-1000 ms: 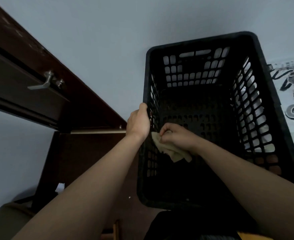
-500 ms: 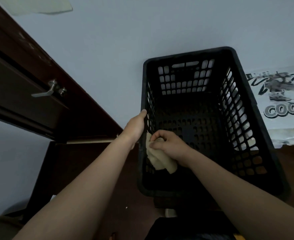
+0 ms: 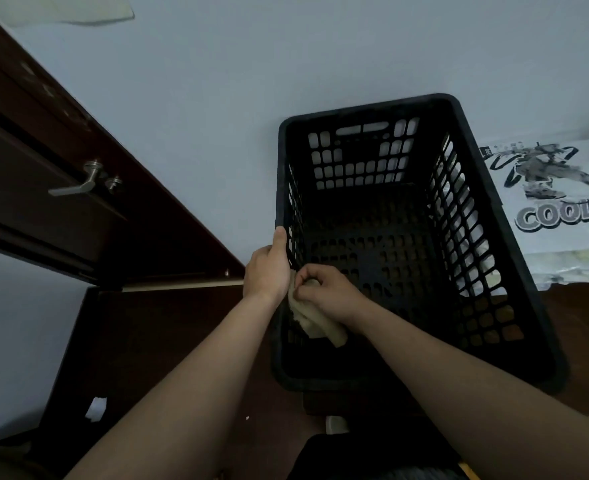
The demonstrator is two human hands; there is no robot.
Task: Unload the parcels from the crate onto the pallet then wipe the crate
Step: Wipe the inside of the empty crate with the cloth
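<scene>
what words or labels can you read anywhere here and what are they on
"COOL G": big outlined letters on the white printed bag lying right of the black crate; the frame edge cuts off the rest.
Small dark tag at the top left corner of that bag's print: too small to read.
No text shows on the crate or on the cloth.

One crate (image 3: 365, 110), one cloth (image 3: 317, 327), two hands (image 3: 267, 271) (image 3: 327, 292), one printed bag (image 3: 563, 216).

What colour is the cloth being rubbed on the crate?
The cloth is pale beige, seen in the head view, the only one, against the black crate.
</scene>
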